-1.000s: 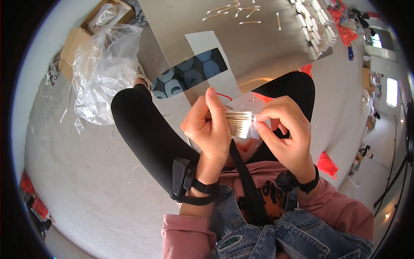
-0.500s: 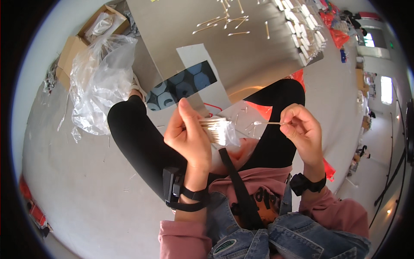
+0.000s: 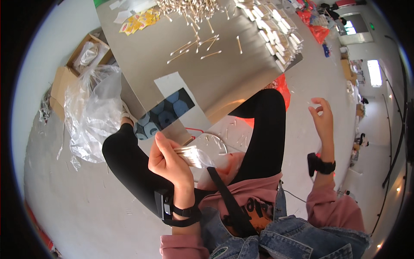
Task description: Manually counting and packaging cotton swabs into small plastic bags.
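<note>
Clock directions here run from the pack (image 3: 190, 156) of swabs. Far left, a carton (image 3: 69, 77) sits between ten and eleven o'clock, its base hidden by the crumpled clear bag (image 3: 92, 121) at ten. Yellow sachets (image 3: 140, 21) lie on the table (image 3: 148, 56) towards eleven, and nearer, also at eleven, a dark patterned panel (image 3: 166, 111) lies at the table's corner. The left hand (image 3: 167, 163) pinches the pack between raised thumb and curled fingers, covering the swabs' near ends; the pack is held above the lap. Its long axis slants slightly, from ten towards four, with white tips and film pointing between three and four; the clear film's end is hard to separate from the pinkish thing (image 3: 230, 165) behind it. At twelve, a swab heap (image 3: 194, 9) is cut off by the upper edge. Stacked bundles (image 3: 280, 39) fill one o'clock. Between two and three, the right hand (image 3: 323, 118) is raised, fingers curved; whether its fingertips meet or hold anything, I cannot tell.
</note>
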Demonstrator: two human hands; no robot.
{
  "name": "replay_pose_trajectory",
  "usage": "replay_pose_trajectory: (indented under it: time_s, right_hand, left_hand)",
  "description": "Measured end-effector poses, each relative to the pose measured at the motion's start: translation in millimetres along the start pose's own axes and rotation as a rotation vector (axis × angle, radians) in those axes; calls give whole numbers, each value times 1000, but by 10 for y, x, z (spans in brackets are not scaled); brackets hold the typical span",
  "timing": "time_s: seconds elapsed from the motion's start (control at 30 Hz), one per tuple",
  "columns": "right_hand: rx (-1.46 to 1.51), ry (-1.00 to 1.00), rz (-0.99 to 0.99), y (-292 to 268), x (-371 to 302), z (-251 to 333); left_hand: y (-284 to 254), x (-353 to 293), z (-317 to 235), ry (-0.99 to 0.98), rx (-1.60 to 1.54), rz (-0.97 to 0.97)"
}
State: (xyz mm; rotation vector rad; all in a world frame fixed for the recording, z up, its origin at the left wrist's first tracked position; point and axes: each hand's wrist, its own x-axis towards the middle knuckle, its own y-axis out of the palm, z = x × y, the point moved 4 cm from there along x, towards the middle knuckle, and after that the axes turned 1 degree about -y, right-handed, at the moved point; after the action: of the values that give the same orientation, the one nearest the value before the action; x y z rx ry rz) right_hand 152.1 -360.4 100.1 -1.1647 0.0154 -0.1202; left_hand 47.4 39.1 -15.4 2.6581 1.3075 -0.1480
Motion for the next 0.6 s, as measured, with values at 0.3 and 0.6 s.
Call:
replay_pose_trajectory:
  time_s: [0.3, 0.6]
  right_hand:
    - [191, -316, -39, 1718, 1572, 657]
    - [307, -220, 335, 2275, 1565, 794]
  left_hand:
    - [22, -15, 75, -28, 73, -9]
    - [-27, 73, 59, -32, 43, -49]
